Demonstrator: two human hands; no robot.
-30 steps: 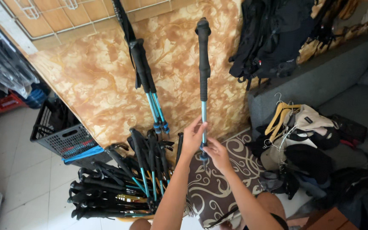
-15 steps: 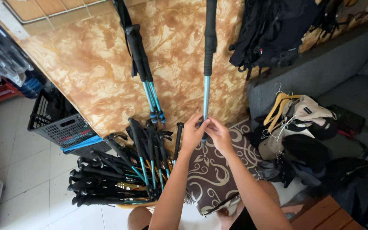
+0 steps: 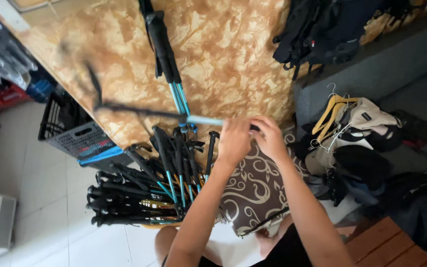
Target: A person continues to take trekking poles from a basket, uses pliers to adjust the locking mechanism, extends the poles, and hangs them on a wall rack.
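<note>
- I see both hands gripping a trekking pole (image 3: 174,116); its length runs sideways, leftward from my fingers.
- Left hand (image 3: 234,139) and right hand (image 3: 271,136) pinch its blue end; the left is nearer the handle.

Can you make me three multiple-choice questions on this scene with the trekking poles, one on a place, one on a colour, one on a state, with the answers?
1. Where does the heap of folded poles lie?
A. on the grey sofa
B. on the floor, left of the patterned cushion
C. inside the black crate

2. What colour is the bare shaft of the pole in the hands?
A. light blue
B. red
C. yellow

3. How is that pole held?
A. upright
B. roughly level, pointing left
C. lying on the floor

Answers: 1 B, the heap sits on pale tiles beside the cushion. 2 A, the section next to the left hand shows light blue. 3 B, it stretches sideways from the left hand and right hand, its black end blurred.
</note>
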